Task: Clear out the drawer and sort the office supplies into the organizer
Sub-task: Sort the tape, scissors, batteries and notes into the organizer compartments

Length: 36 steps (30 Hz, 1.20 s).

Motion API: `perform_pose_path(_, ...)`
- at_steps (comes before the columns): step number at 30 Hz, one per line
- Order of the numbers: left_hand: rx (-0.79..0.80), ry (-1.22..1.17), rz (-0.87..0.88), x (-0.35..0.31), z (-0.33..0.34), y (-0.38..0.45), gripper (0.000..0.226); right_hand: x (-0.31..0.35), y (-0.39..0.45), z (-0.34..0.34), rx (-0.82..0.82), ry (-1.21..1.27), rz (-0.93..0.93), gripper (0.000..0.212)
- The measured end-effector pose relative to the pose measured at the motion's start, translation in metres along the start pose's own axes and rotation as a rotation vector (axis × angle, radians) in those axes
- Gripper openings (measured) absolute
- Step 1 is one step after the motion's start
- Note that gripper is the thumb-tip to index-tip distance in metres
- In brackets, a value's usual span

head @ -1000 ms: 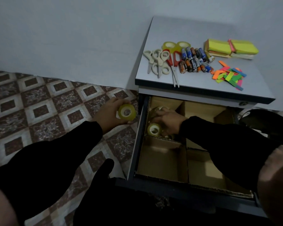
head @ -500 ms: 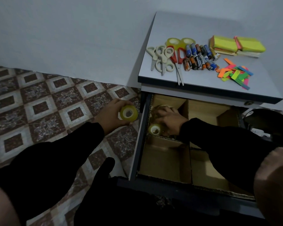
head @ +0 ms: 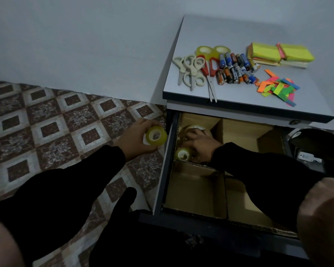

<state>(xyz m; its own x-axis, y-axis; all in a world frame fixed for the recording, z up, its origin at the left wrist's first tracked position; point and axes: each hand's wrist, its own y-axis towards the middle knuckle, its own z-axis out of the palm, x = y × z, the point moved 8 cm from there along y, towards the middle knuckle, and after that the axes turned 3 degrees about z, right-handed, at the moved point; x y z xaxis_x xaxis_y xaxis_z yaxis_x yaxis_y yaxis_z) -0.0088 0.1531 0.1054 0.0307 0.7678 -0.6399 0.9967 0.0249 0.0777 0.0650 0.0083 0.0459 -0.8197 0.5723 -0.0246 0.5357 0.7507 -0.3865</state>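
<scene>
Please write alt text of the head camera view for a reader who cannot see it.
A person's left hand holds a tape roll over the tiled floor while the right hand reaches among other tape rolls in an open drawer's cardboard organizer. On the cabinet top lie scissors, batteries and sticky notes.

We are looking at a brown-and-white patterned tile floor (head: 66,122) spreading beneath and left of the left fingers (head: 148,122). A pale grey wall (head: 85,45) is rising beyond them. Well right of the right fingers (head: 197,132), a black object (head: 316,143) is carrying a white tag (head: 308,158).
</scene>
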Motion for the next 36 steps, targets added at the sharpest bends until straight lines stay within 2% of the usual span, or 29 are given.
perform_pose_path(5, 0.020, 0.000, 0.043, -0.018, 0.003, 0.002, 0.058, 0.001, -0.010, -0.008, -0.022, 0.035, 0.009, 0.064)
perform_pose_path(14, 0.172, 0.110, 0.122, -0.066, 0.031, 0.019, 0.066, -0.022, -0.085, -0.027, -0.268, 0.250, -0.033, 0.054)
perform_pose_path(17, 0.236, 0.170, 0.145, -0.080, 0.047, 0.028, 0.073, -0.034, -0.104, -0.010, -0.250, 0.238, -0.046, 0.054)
perform_pose_path(24, 0.379, 0.411, 0.165, -0.084, 0.095, 0.049, 0.062, -0.055, -0.136, 0.019, -0.210, 0.290, 0.016, 0.069)
perform_pose_path(29, 0.433, 0.648, 0.216, -0.084, 0.115, 0.055, 0.062, -0.071, -0.146, 0.038, -0.133, 0.341, 0.087, 0.064)
perform_pose_path(36, 0.441, 0.688, 0.269, -0.088, 0.132, 0.059, 0.055, -0.078, -0.140, 0.066, -0.001, 0.260, 0.130, 0.045)
